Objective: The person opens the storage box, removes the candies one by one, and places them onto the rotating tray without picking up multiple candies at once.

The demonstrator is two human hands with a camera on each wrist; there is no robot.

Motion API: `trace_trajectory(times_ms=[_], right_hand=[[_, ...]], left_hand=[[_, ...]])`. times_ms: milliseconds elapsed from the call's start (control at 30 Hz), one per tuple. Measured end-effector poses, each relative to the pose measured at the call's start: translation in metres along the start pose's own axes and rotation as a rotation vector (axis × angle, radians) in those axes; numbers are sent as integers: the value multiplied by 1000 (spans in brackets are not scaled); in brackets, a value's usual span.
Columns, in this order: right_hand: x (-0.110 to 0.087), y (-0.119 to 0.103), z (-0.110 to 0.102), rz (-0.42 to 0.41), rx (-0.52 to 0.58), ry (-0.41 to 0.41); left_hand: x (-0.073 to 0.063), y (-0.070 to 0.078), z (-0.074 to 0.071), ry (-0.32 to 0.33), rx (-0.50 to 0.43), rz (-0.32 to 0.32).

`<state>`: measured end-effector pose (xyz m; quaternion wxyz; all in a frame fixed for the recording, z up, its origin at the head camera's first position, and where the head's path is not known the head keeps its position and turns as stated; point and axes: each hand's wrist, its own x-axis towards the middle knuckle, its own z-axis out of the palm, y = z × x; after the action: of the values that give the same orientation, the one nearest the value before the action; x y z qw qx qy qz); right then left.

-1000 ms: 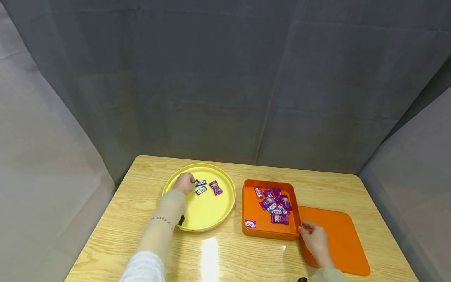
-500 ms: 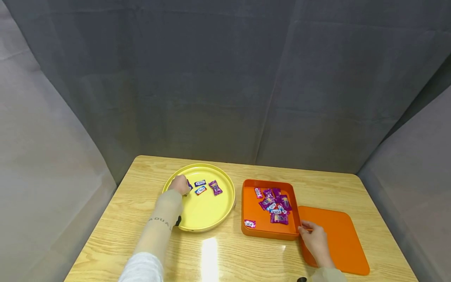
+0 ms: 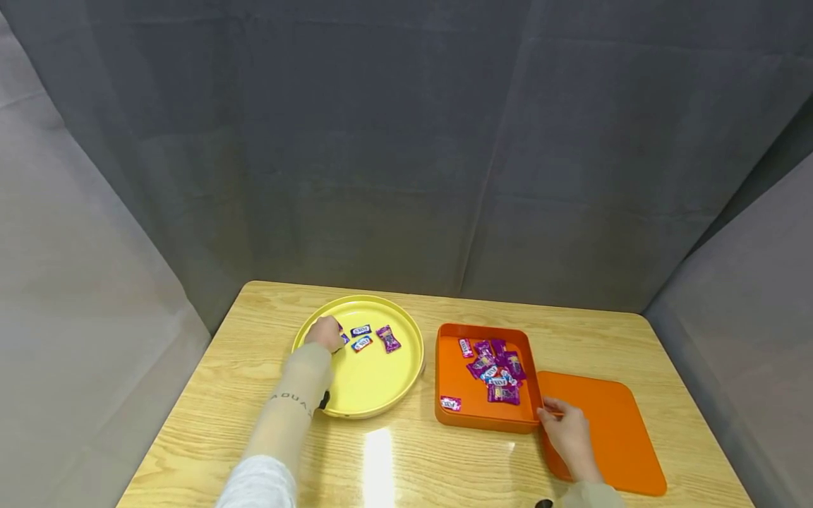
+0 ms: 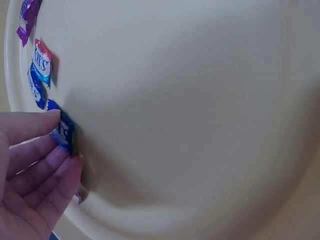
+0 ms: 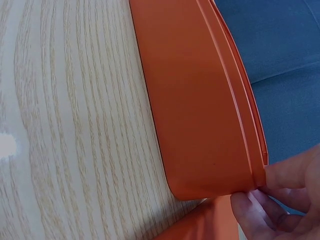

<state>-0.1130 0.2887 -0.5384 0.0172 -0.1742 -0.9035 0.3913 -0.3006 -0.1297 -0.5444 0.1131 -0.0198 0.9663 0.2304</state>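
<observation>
My left hand (image 3: pixel 325 333) is over the left side of a round yellow tray (image 3: pixel 375 391). Between its thumb and fingers it pinches a dark blue wrapped candy (image 4: pixel 62 131). The tip of a purple wrapper (image 4: pixel 78 196) shows beneath those fingers, the rest hidden. Beside the hand lie another dark blue candy (image 3: pixel 360 330), a red-and-blue candy (image 3: pixel 362 343) and a purple candy (image 3: pixel 388 339). My right hand (image 3: pixel 567 432) grips the near right corner of an orange square box (image 5: pixel 200 100), thumb and fingers at its rim.
Inside the box are several purple candies (image 3: pixel 504 393), blue-and-white ones, and pink ones (image 3: pixel 451 403) near its left side. A flat orange lid (image 3: pixel 612 430) lies right of the box, partly under my right hand. Grey cloth (image 3: pixel 406 141) stands behind the wooden table (image 3: pixel 394 466).
My left hand has shifted left across the yellow tray with the dark blue candy, away from the other dark blue one. The right hand keeps its grip on the box corner.
</observation>
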Motion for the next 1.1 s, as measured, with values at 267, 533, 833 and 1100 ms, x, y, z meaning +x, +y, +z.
trace_trajectory(times_ms=[267, 533, 833, 1100], right_hand=[[0, 0, 0, -11, -7, 2], [1, 1, 1, -10, -7, 9], [1, 0, 1, 1, -2, 6], [0, 0, 1, -2, 0, 8]], left_hand=[[0, 1, 0, 36, 27, 41], [-4, 20, -5, 149, 98, 215], [1, 61, 1, 122, 207, 452], [-7, 110, 9, -6, 340, 619]])
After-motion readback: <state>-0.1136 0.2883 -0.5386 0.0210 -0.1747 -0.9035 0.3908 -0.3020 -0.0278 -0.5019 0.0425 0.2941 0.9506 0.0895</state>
